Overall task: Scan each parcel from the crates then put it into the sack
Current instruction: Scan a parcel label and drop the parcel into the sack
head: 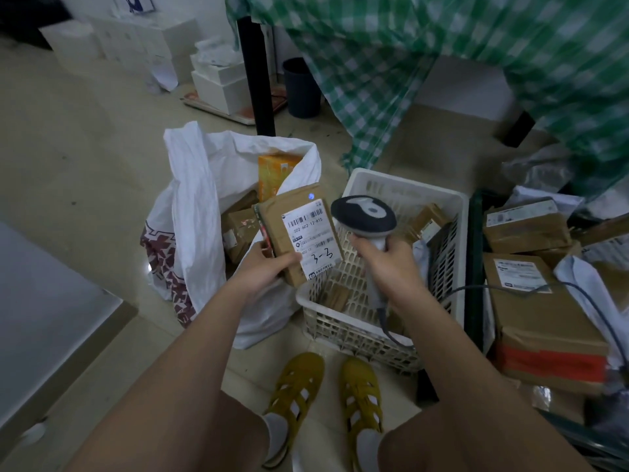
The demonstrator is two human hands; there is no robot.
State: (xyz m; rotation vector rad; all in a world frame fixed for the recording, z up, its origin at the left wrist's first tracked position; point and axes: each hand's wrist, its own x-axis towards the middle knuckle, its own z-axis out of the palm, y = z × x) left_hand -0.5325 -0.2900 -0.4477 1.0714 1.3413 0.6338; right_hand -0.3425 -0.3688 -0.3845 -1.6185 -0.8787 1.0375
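My left hand (269,264) grips a brown cardboard parcel (292,229) by its lower edge, its white barcode label facing up, between the sack and the crate. A blue light dot shows on the parcel's upper corner. My right hand (384,264) holds a grey and white barcode scanner (364,214) by its handle, the head close to the right of the label. The white sack (200,212) stands open on the floor to the left, with several brown and orange parcels inside. The white plastic crate (401,192) sits under my right hand and holds a few brown parcels.
A dark green crate (474,267) on the right is piled with brown boxes (541,321) and white bags. The scanner cable runs over them. A green checked cloth (442,63) hangs from a table behind. A dark bin (301,86) and white boxes stand further back. My yellow shoes are below.
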